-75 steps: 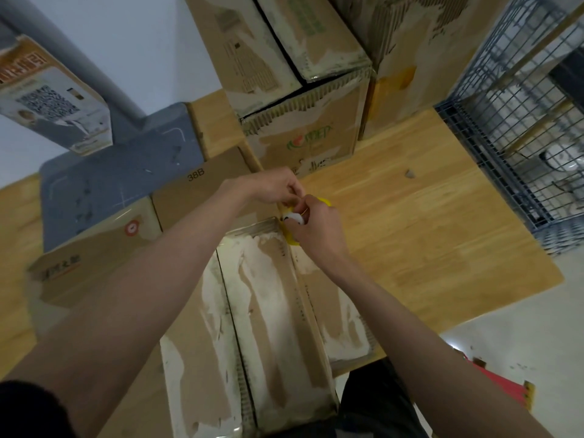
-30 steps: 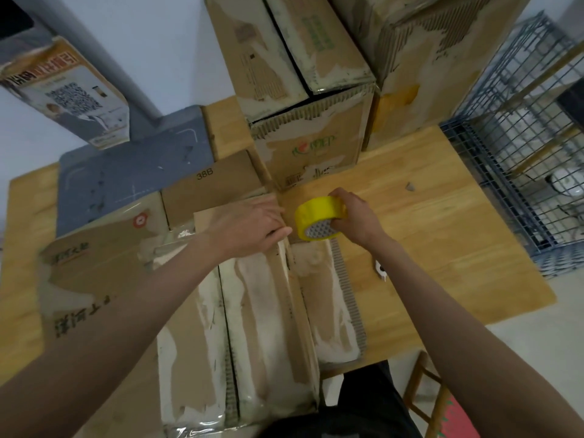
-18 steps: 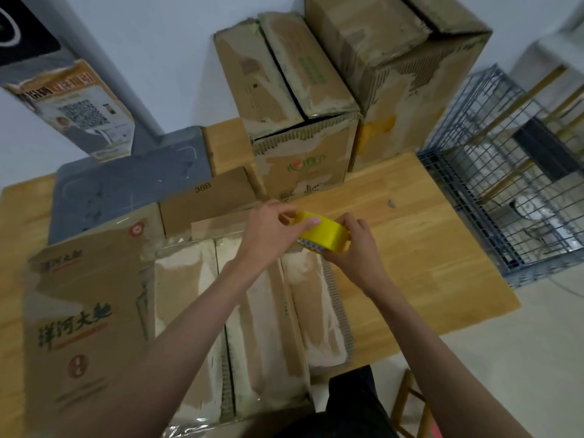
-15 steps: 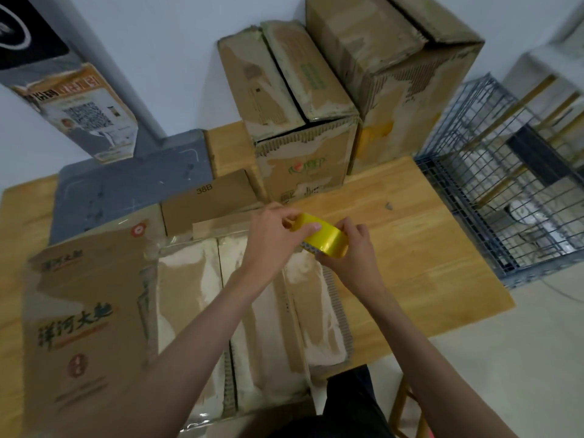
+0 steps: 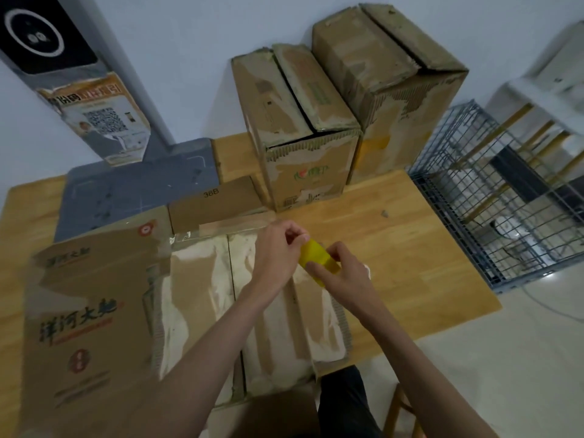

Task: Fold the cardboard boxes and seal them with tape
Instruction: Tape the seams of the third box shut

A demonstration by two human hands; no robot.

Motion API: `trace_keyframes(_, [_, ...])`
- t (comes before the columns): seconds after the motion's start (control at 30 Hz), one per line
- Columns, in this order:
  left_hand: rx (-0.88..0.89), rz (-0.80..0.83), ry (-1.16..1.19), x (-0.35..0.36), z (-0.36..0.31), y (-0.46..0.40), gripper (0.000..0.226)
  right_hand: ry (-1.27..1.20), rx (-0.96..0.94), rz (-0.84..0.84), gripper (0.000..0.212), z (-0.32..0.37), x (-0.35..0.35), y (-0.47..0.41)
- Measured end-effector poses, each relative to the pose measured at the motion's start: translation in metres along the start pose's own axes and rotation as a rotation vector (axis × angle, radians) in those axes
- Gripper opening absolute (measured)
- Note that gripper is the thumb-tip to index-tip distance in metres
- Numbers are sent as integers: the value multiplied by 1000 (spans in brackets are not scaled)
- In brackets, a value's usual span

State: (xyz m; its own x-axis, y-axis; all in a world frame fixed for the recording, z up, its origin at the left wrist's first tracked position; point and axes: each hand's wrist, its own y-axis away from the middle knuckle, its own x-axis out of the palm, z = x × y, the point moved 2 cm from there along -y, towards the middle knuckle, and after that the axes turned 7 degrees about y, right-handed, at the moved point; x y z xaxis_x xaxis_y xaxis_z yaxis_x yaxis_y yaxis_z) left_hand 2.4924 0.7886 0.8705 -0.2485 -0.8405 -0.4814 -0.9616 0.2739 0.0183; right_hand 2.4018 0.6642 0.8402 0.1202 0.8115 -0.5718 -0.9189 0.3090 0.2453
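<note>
- The light wooden table [image 5: 410, 248] fills the scene, with a grey wire cage [image 5: 505, 200] off its right edge.
- Your worn brown cardboard box [image 5: 252, 311] lies at the near edge of the table, its two top flaps meeting along a centre seam, much of their outer paper torn away.
- Two tall battered cardboard boxes [image 5: 300, 121] stand side by side at the far edge, against the wall.
- A flat printed carton [image 5: 85, 327] lies to the left of your box, and a grey mat [image 5: 126, 191] sits far left.
- Your left hand [image 5: 278, 248] has its fingers curled, pinching at the far end of the roll.
- Your right hand [image 5: 344, 273] grips the yellow roll of tape [image 5: 316, 257], fingers wrapped over it.
- The roll hangs just above the far right part of your box, between both hands.
</note>
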Motion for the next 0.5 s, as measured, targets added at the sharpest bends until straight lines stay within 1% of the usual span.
trace_keyframes(0.03, [29,4,-37,2,0,3,15,-116,-3,45,32,1,1,3])
trace_keyframes(0.07, [62,6,-81,4,0,5,16,-199,-16,67,33,0,3,5])
trace_keyframes(0.13, [114,32,-140,7,0,9,15,-221,-68,39,48,-2,6,8])
trace_keyframes(0.2, [121,83,-141,9,2,8,13,-191,-89,-3,50,-4,5,7])
trace_keyframes(0.27, [136,95,-122,8,3,7,12,-174,-94,-15,46,-5,0,3])
trace_keyframes(0.33, [189,86,-79,8,-3,7,11,-135,-95,-31,38,-6,-7,-6])
trace_keyframes(0.43, [258,149,-47,13,-18,7,9,-126,-88,-52,24,-16,-16,-21])
trace_keyframes(0.5, [239,179,0,13,-21,-3,7,-153,-100,-46,19,-24,-20,-27])
